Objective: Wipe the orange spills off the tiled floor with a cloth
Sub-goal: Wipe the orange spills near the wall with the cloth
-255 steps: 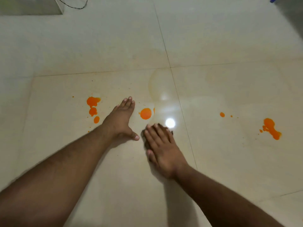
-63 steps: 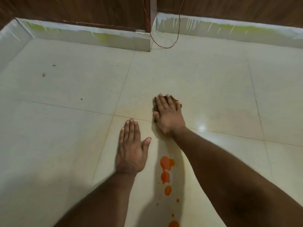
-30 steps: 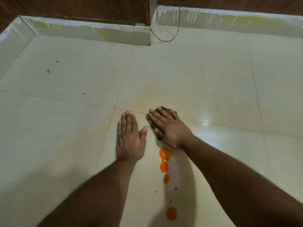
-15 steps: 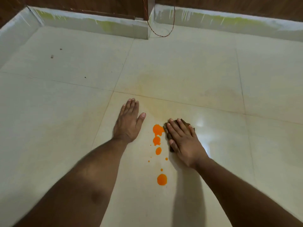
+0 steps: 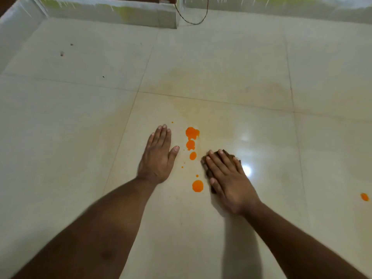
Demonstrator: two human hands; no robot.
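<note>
head view: right hand (image 5: pixel 227 178) presses cloth (image 5: pixel 207 170) beside orange spills (image 5: pixel 192 133).

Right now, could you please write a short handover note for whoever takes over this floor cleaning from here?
Left hand: open, flat on the tiled floor, left of the spills, holding nothing.
Right hand: open, flat, pressing the dark cloth to the floor just right of the spills.
Spills: a line of orange blobs and small drops between the hands, a round blob beside the cloth, and one more spot far to the right.
Done: a faint yellowish smear ahead suggests that area was wiped.
Left: wipe the line of blobs, the drops and the far right spot.
</note>
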